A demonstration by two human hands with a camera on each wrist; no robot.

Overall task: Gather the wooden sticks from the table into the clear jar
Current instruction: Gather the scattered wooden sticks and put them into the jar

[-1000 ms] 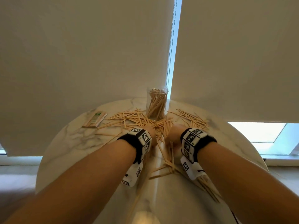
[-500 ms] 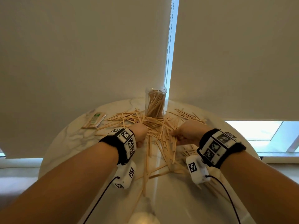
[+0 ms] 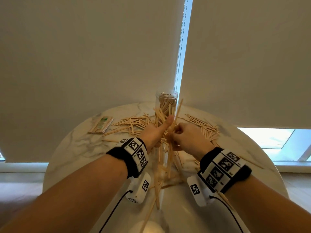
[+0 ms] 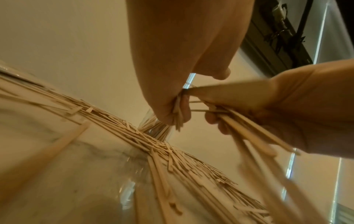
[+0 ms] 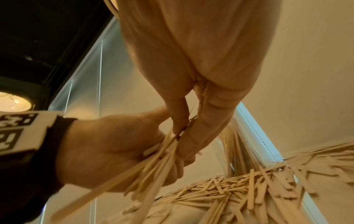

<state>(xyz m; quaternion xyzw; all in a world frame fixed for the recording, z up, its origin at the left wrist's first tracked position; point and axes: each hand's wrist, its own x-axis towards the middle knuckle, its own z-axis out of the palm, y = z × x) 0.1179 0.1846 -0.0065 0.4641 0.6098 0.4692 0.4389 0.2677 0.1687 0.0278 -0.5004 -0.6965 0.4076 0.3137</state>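
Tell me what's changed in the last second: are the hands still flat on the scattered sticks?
No. Both hands have lifted off the table. The left hand and right hand now grip one bundle of sticks together, raised in front of the jar. The jar, the loose sticks and the packet stayed put.

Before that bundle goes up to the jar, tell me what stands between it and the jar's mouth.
Nothing visible does. Both hands, left hand and right hand, grip the bundle of sticks just in front of the clear jar. Its mouth is open, with no lid, though it is already well filled with sticks. Loose sticks lie only on the table.
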